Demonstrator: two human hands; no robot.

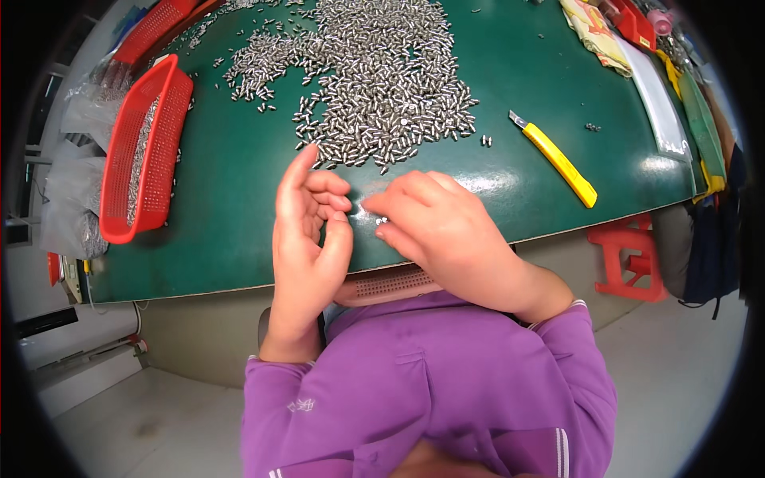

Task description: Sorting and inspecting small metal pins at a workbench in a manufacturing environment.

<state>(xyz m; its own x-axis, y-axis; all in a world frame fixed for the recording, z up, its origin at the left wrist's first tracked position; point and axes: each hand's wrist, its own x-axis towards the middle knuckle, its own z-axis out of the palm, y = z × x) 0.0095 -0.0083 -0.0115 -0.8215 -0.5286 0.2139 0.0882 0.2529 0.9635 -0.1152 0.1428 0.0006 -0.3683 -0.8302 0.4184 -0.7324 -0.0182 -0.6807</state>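
Facing each other over the near edge of the green bench point(231, 207), the left hand point(307, 231) and right hand point(446, 219) stand slightly apart. Left fingers are loosely curled, index finger raised; whether they enclose anything cannot be told. Right thumb and index finger show a gap with tiny shiny pieces point(382, 220) in it; whether these are gripped or lie loose cannot be determined. The main heap of pointed silver metal pieces point(390, 88) spreads from the far edge, centre, its near fringe close to the left index fingertip. A red perforated basket point(179, 119) stands toward the left edge; a yellow utility knife point(558, 159) lies toward the right, blade exposed. Judged risks: a loose pinch could spill pieces over the near edge, missing the pink basket point(390, 285) below; a careless rightward reach could meet the blade
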